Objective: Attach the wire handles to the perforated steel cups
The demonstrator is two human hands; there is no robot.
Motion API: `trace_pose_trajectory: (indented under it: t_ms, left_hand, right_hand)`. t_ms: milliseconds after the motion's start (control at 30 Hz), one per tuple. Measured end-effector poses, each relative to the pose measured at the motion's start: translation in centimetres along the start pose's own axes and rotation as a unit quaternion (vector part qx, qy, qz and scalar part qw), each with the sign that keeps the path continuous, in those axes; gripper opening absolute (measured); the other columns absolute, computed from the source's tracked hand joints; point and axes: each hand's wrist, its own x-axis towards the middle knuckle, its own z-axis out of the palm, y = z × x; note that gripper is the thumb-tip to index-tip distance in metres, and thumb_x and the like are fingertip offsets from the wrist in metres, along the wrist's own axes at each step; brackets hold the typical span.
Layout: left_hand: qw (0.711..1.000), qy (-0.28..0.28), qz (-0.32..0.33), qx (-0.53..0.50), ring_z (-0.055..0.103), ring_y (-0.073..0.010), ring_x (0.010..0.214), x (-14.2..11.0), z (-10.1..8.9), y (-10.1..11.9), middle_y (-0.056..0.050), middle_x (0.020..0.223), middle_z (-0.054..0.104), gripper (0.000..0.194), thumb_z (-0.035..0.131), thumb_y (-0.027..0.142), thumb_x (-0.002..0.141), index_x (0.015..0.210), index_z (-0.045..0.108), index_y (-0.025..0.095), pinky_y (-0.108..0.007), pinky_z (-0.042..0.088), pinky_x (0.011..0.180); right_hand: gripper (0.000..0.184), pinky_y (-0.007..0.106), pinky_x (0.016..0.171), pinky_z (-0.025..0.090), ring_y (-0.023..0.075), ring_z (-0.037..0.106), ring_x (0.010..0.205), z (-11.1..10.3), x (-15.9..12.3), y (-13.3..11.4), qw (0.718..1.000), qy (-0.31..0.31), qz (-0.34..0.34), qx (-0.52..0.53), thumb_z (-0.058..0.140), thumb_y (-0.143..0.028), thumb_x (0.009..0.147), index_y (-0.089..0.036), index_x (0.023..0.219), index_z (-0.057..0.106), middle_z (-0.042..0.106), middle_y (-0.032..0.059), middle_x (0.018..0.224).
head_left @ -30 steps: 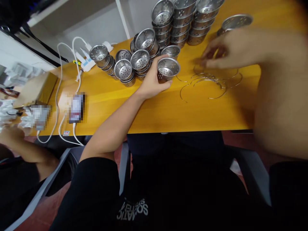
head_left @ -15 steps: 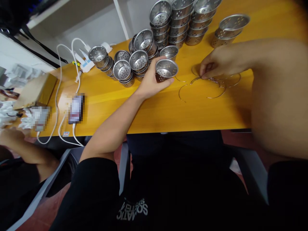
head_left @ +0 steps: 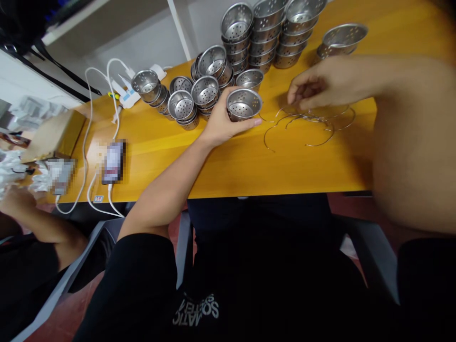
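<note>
In the head view, my left hand [head_left: 223, 121] grips a perforated metal cup [head_left: 244, 105], fingers behind it and thumb along its front. The cup's mouth tips toward me. My right hand [head_left: 313, 88] hovers over a loose pile of thin curved wires [head_left: 320, 118], its fingers bent and a gap showing between thumb and forefinger. Nothing is visible in those fingers. Just behind the held cup stands another perforated cup [head_left: 251, 78]. Parts of the wires are hidden under my right hand.
Stacks of perforated cups [head_left: 237, 28] line the back of the yellow table [head_left: 249, 171], and a short stack [head_left: 342, 38] stands behind my right wrist. To the left lie a phone [head_left: 113, 161] with white cables and a cardboard box [head_left: 57, 135]. Another person's arm [head_left: 42, 223] is at far left.
My right hand has loosened its pinch on a wire, and its fingertips have parted, shifting slightly left. The cup in my left hand has moved a little left.
</note>
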Motion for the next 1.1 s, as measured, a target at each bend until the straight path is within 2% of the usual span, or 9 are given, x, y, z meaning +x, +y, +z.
trace_pose_trajectory:
  t_ms: [100,233,333,533,667,800,900,967,1100]
  left_hand:
    - [1.000,-0.001,0.011,-0.006,0.065,-0.0208,0.124,-0.1,0.2,-0.2,-0.014,0.137,0.057,0.099,0.051,0.085,0.084,0.156,0.020,0.024,-0.042,0.052,0.111]
    - [1.000,0.007,0.017,-0.006,0.066,-0.0193,0.124,-0.1,0.3,-0.3,-0.012,0.136,0.057,0.089,0.049,0.078,0.092,0.157,0.016,0.026,-0.039,0.053,0.108]
    - [1.000,0.026,-0.005,-0.015,0.067,-0.0186,0.120,0.0,0.2,0.0,-0.011,0.133,0.060,0.086,0.057,0.074,0.090,0.153,0.024,0.025,-0.039,0.054,0.107]
    - [0.999,0.021,-0.009,-0.038,0.068,-0.0191,0.120,0.0,0.2,0.5,-0.013,0.132,0.060,0.090,0.059,0.078,0.085,0.148,0.032,0.021,-0.038,0.056,0.106]
    - [0.999,0.008,0.026,-0.041,0.064,-0.0210,0.126,0.2,0.7,-1.0,-0.013,0.137,0.056,0.094,0.054,0.080,0.087,0.152,0.024,0.020,-0.041,0.052,0.112]
    - [0.999,0.002,0.037,-0.035,0.060,-0.0229,0.133,0.6,1.1,-2.6,-0.010,0.140,0.050,0.097,0.054,0.083,0.085,0.153,0.019,0.024,-0.044,0.047,0.117]
    - [0.999,-0.012,0.034,-0.031,0.058,-0.0237,0.134,0.6,1.1,-2.8,-0.011,0.143,0.048,0.100,0.055,0.083,0.085,0.154,0.014,0.025,-0.046,0.044,0.119]
    - [0.999,-0.020,0.029,-0.032,0.058,-0.0236,0.133,0.5,1.1,-2.6,-0.012,0.142,0.048,0.101,0.055,0.083,0.086,0.155,0.011,0.025,-0.046,0.044,0.120]
    - [0.999,-0.025,0.028,-0.032,0.060,-0.0236,0.132,0.3,1.1,-2.1,-0.012,0.142,0.049,0.105,0.057,0.081,0.085,0.156,0.005,0.026,-0.047,0.045,0.119]
  right_hand:
    - [0.023,0.031,0.064,0.051,0.0151,0.064,0.071,-0.2,-0.3,-2.3,0.994,0.105,0.013,0.017,0.081,-0.037,0.084,-0.025,0.101,0.072,0.072,0.0020,0.088]
    - [0.031,0.033,0.065,0.053,0.0156,0.065,0.072,0.3,-0.1,-6.2,0.958,0.240,-0.022,0.157,0.078,-0.050,0.087,-0.024,0.102,0.071,0.071,0.0046,0.090]
    - [0.034,0.036,0.067,0.057,0.0170,0.068,0.070,1.2,0.5,-8.3,0.935,0.273,-0.033,0.224,0.074,-0.057,0.091,-0.024,0.101,0.075,0.071,0.0051,0.084]
    - [0.036,0.032,0.059,0.052,0.0138,0.062,0.063,1.9,1.3,-10.5,0.921,0.320,-0.015,0.221,0.076,-0.059,0.090,-0.024,0.098,0.079,0.072,0.0049,0.082]
    - [0.033,0.030,0.067,0.054,0.0138,0.064,0.071,3.0,2.0,-9.9,0.922,0.338,-0.038,0.185,0.075,-0.056,0.093,-0.024,0.101,0.079,0.075,0.0043,0.090]
    - [0.041,0.031,0.075,0.056,0.0151,0.065,0.079,5.8,3.7,-5.3,0.925,0.345,-0.078,0.139,0.070,-0.056,0.097,-0.022,0.119,0.076,0.074,0.0054,0.096]
    - [0.042,0.031,0.078,0.056,0.0156,0.065,0.081,7.0,4.5,-2.8,0.928,0.349,-0.073,0.109,0.072,-0.053,0.096,-0.022,0.125,0.075,0.074,0.0050,0.099]
    - [0.038,0.032,0.078,0.056,0.0154,0.065,0.078,6.9,4.5,-3.2,0.930,0.349,-0.064,0.101,0.072,-0.052,0.097,-0.023,0.122,0.077,0.074,0.0042,0.096]
    - [0.035,0.029,0.068,0.052,0.0132,0.060,0.066,5.2,3.4,-7.4,0.930,0.350,-0.054,0.099,0.068,-0.054,0.098,-0.021,0.104,0.080,0.070,0.0034,0.079]
